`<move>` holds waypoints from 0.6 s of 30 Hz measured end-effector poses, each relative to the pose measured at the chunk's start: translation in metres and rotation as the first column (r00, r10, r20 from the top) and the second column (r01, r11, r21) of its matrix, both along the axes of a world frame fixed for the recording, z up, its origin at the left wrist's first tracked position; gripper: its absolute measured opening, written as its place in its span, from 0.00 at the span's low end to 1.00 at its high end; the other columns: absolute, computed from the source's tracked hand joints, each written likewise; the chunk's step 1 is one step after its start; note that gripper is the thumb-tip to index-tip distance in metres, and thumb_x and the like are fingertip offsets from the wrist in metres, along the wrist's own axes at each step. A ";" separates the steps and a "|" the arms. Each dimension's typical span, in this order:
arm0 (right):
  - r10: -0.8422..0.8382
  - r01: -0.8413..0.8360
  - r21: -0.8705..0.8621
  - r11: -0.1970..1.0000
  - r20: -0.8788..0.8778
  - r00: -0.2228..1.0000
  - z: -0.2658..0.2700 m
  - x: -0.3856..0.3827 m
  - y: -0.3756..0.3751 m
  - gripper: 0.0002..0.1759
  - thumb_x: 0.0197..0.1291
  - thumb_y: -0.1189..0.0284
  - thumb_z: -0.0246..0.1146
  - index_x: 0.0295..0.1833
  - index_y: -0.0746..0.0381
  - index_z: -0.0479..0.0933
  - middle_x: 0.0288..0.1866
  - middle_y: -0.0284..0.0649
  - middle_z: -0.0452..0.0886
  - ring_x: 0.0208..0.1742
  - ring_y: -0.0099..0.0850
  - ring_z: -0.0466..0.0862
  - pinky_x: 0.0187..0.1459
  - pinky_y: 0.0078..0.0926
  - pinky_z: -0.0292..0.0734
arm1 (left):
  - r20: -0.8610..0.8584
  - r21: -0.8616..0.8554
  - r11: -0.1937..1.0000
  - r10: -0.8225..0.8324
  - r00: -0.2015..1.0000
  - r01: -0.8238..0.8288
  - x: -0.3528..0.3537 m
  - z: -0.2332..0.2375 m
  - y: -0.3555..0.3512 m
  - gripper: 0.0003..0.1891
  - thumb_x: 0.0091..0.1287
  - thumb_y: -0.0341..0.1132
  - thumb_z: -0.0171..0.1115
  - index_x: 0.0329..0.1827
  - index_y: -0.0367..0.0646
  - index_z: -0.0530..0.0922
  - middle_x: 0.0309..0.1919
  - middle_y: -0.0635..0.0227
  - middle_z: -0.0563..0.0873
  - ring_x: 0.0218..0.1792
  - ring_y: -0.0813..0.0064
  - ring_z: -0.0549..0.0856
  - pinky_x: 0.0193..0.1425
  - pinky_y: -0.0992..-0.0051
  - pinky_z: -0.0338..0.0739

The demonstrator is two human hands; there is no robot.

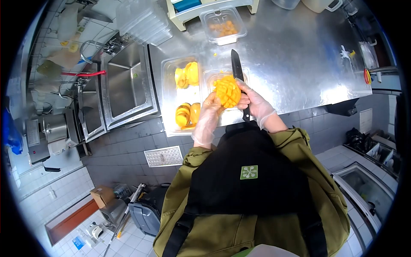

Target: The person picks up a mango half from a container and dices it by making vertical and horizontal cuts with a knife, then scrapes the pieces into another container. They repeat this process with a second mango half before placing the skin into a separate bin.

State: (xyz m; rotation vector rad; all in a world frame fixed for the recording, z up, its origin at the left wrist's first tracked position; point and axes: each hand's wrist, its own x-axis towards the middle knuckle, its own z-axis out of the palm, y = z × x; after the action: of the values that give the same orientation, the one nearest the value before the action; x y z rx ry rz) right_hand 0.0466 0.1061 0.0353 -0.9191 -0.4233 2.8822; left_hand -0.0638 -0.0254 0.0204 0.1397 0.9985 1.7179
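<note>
Between my two gloved hands is a mango half (228,92), its orange flesh scored into cubes that spread outward. My left hand (210,107) grips its left side, and my right hand (253,99) holds its right side. A black knife (236,64) lies by my right hand, blade pointing away and handle toward me; whether the hand also grips it I cannot tell. Under the mango is a clear container (208,77). Left of it, a larger clear tray (168,81) holds yellow mango pieces (187,75) at the back and more pieces (187,115) at the front.
The steel counter (295,55) carries a clear container (215,39) of orange cubes at the back and stacked clear containers (143,21) at the back left. A sink (126,85) adjoins on the left. Hooked tools (367,76) hang at the right edge.
</note>
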 end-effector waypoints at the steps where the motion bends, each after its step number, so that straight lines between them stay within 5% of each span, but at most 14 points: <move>1: -0.024 0.024 -0.048 0.999 0.005 1.000 0.002 0.000 0.001 0.13 0.61 0.58 0.58 0.39 0.56 0.69 0.18 0.24 0.63 0.13 0.13 0.59 0.14 0.12 0.53 | -0.001 -0.012 1.000 -0.004 1.000 0.004 -0.001 0.000 0.000 0.16 0.65 0.32 0.55 0.54 0.35 0.70 0.52 0.61 0.78 0.53 0.69 0.78 0.60 0.70 0.70; 6: -0.119 0.117 -0.246 0.962 0.006 0.993 -0.004 0.002 -0.004 0.18 0.65 0.60 0.52 0.22 0.55 0.64 0.09 0.23 0.54 0.08 0.14 0.56 0.12 0.13 0.54 | 0.020 -0.048 0.999 -0.020 1.000 0.021 0.002 0.007 0.003 0.20 0.66 0.30 0.53 0.59 0.34 0.66 0.55 0.60 0.75 0.55 0.68 0.76 0.61 0.70 0.70; 8: -0.116 0.085 -0.207 0.975 -0.140 0.983 -0.019 0.006 -0.008 0.12 0.64 0.59 0.53 0.36 0.56 0.69 0.17 0.24 0.64 0.13 0.13 0.61 0.14 0.10 0.55 | 0.049 -0.023 0.999 -0.029 0.998 0.030 0.005 0.006 0.006 0.20 0.66 0.31 0.51 0.61 0.35 0.64 0.56 0.60 0.74 0.56 0.68 0.75 0.61 0.70 0.70; 11: -0.098 0.082 -0.223 0.971 -0.063 0.993 -0.003 0.003 -0.009 0.18 0.65 0.57 0.50 0.26 0.55 0.64 0.13 0.24 0.59 0.11 0.14 0.59 0.14 0.12 0.54 | 0.109 0.075 0.996 -0.050 0.993 0.042 0.006 -0.004 0.005 0.20 0.69 0.32 0.48 0.62 0.35 0.63 0.57 0.60 0.73 0.58 0.68 0.74 0.61 0.70 0.69; 15: 0.050 -0.052 0.140 0.989 0.019 0.999 -0.003 0.003 0.003 0.25 0.67 0.53 0.46 0.19 0.54 0.60 0.10 0.25 0.55 0.10 0.17 0.56 0.14 0.15 0.54 | 0.108 0.163 0.986 0.006 0.994 -0.024 0.002 -0.001 0.004 0.21 0.68 0.32 0.49 0.62 0.34 0.63 0.57 0.59 0.73 0.58 0.66 0.74 0.62 0.68 0.69; 18: 0.019 -0.092 0.521 0.848 0.144 0.989 0.009 0.017 0.010 0.27 0.68 0.51 0.41 0.31 0.62 0.71 0.13 0.27 0.57 0.14 0.17 0.58 0.18 0.15 0.56 | 0.044 0.064 0.991 0.114 0.992 -0.117 0.007 0.024 0.010 0.18 0.67 0.33 0.51 0.58 0.36 0.66 0.54 0.60 0.75 0.55 0.67 0.76 0.60 0.69 0.70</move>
State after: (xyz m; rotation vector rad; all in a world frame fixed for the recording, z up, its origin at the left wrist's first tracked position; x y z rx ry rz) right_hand 0.0633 0.1158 0.0448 -0.9984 -1.1984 2.5229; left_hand -0.0568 -0.0154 0.0443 0.0912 0.9359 1.8531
